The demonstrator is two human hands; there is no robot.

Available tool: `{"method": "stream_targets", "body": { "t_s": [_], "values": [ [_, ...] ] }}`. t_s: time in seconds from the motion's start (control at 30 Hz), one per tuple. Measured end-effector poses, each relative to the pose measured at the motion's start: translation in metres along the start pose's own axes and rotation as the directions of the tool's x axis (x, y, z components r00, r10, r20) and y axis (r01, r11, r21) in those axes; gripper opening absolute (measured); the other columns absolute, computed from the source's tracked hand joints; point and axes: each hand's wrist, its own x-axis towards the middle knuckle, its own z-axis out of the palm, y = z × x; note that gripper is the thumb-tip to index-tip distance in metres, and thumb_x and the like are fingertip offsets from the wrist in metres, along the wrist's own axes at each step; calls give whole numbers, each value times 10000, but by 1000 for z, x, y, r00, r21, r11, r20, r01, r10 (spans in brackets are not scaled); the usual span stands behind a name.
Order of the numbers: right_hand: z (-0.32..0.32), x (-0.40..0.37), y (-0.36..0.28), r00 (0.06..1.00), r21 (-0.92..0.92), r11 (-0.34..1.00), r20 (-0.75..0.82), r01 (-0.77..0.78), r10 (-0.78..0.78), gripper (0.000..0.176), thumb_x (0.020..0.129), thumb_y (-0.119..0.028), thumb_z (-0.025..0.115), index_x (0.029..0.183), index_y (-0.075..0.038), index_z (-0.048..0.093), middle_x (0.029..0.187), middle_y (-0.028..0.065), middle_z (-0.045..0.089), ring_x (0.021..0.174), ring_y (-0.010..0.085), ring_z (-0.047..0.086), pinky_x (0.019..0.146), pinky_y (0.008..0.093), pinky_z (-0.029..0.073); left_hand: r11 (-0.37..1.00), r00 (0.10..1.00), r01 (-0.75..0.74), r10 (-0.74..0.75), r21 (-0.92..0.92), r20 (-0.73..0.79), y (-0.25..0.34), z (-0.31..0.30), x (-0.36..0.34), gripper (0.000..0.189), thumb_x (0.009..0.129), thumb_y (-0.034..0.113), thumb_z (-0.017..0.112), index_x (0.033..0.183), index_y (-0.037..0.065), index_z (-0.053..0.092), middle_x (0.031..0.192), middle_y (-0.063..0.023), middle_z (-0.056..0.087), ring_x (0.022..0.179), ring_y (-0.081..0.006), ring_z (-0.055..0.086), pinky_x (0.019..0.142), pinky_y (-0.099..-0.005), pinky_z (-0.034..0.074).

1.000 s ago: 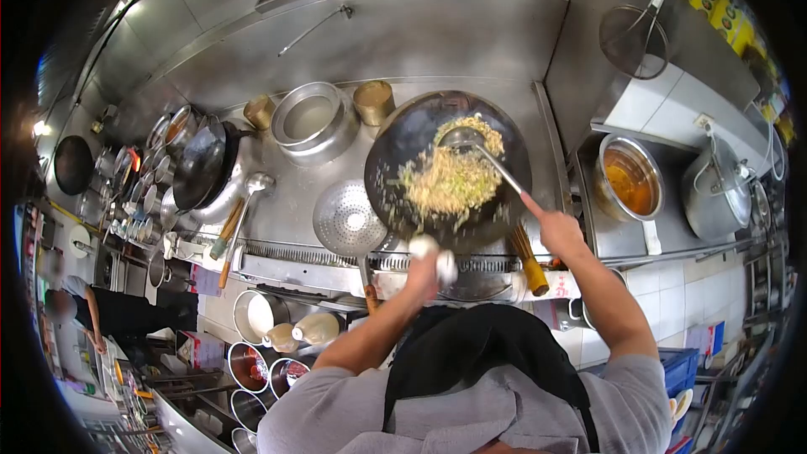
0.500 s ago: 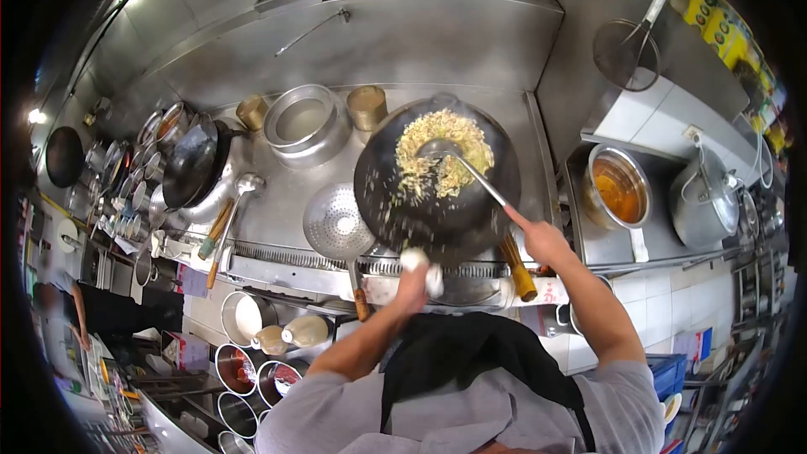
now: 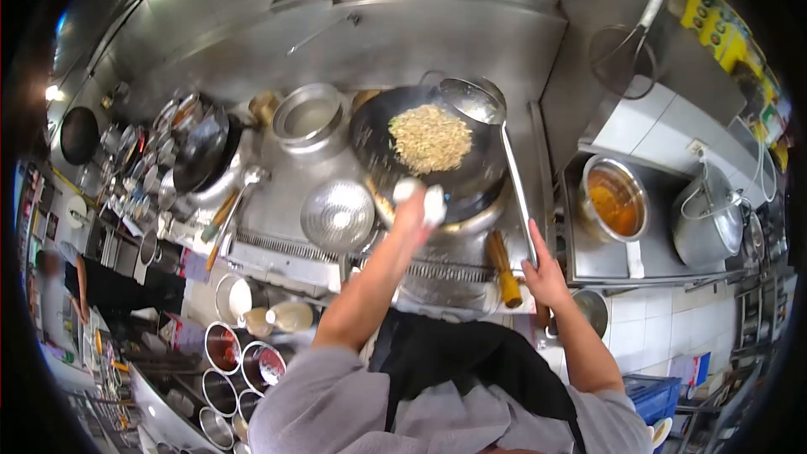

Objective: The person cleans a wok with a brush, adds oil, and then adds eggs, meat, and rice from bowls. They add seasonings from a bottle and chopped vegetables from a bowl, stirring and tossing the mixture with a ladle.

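Observation:
A black wok [image 3: 378, 130] stands on the stove, tilted, with a heap of pale fried food [image 3: 430, 139] in it. My left hand [image 3: 410, 212] is closed around a white cloth [image 3: 434, 204] at the wok's near edge. In my right hand [image 3: 546, 276] is the long handle of a metal ladle [image 3: 475, 101]. The ladle's bowl is raised over the wok's far right side, apart from the food. A round perforated strainer [image 3: 338, 215] lies left of the wok.
A metal pot [image 3: 308, 118] stands behind the strainer. A bowl of orange liquid [image 3: 615, 202] and a lidded pot [image 3: 708, 214] are at right. A bamboo brush [image 3: 504, 271] lies near the stove's front edge. Another person [image 3: 101, 282] is at far left.
My right hand has moved down, and the ladle has left the food for the wok's far right. My left hand has moved forward with the cloth. The scattered food is now gathered in a heap.

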Motion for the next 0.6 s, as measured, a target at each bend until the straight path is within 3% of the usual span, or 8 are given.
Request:
{"method": "stream_targets", "body": {
  "t_s": [0.03, 0.13, 0.2, 0.27, 0.37, 0.43, 0.5, 0.6],
  "values": [
    [-22, -4, -16, 984, 51, 984, 57, -174, 171, 791, 873, 24, 505, 1567, -173, 181, 1542, 199, 345, 1420, 336, 350, 1137, 347, 299, 998, 1000, -31, 30, -52, -5, -10, -5, -44, 185, 1015, 226, 448, 1153, 137, 532, 893, -53, 667, 753, -218, 674, 496, -402, 544],
    [-43, 1, -8, 1000, 146, 989, 19, -2, -1, 817, 856, 75, 477, 1571, -179, 175, 1578, 165, 293, 1471, 285, 247, 1161, 336, 251, 995, 999, -31, 28, -99, -28, -24, -2, -85, 164, 996, 212, 468, 1133, 157, 539, 923, -30, 653, 789, -197, 648, 571, -398, 517],
    [-58, 12, -31, 957, 189, 942, 140, -277, 253, 796, 886, 54, 478, 1571, -226, 185, 1296, 149, 562, 947, 224, 607, 814, 341, 503, 981, 969, 143, -166, -135, -181, -2, 17, -79, 155, 990, 284, 502, 1071, 165, 557, 929, -17, 641, 780, -185, 600, 616, -393, 461],
    [-65, 29, -56, 915, 249, 887, 221, -388, 338, 783, 897, 42, 482, 1570, -232, 190, 1164, 130, 626, 686, 173, 628, 645, 325, 535, 969, 948, 191, -224, -158, -226, 8, 30, -90, 179, 998, 313, 490, 1039, 159, 570, 881, -14, 633, 741, -190, 575, 632, -405, 451],
    [-55, 38, -71, 955, 198, 939, 152, -282, 254, 769, 915, 11, 496, 1568, -256, 191, 929, 81, 615, 460, 83, 379, 439, 280, 412, 963, 944, 233, -258, -135, -208, 19, 24, -104, 208, 1004, 332, 475, 1021, 153, 579, 874, -14, 634, 740, -194, 576, 623, -385, 450],
    [-51, 43, -92, 964, 115, 960, 110, -256, 243, 765, 916, 11, 483, 1567, -265, 189, 999, 135, 658, 514, 163, 546, 512, 335, 479, 961, 953, 246, -263, -128, -148, 27, 16, -108, 221, 1007, 340, 467, 1018, 153, 583, 877, -14, 636, 743, -196, 581, 620, -373, 450],
    [-29, 51, -68, 999, -81, 996, 17, 28, -27, 780, 920, -7, 490, 1566, -282, 149, 928, 230, 682, 613, 338, 654, 599, 441, 514, 961, 953, 264, -273, -84, -131, 40, 10, -111, 212, 996, 322, 472, 1055, 154, 585, 903, -25, 661, 801, -191, 618, 676, -387, 469],
    [16, 51, -88, 984, -352, 923, -135, -154, 113, 824, 925, -67, 520, 1561, -281, 40, 765, 311, 632, 762, 499, 622, 721, 556, 492, 998, 993, -68, 69, 8, -95, 25, 1, -141, 244, 904, 72, 536, 1139, 17, 512, 957, -99, 613, 876, -210, 620, 700, -412, 525]
  ]
}}
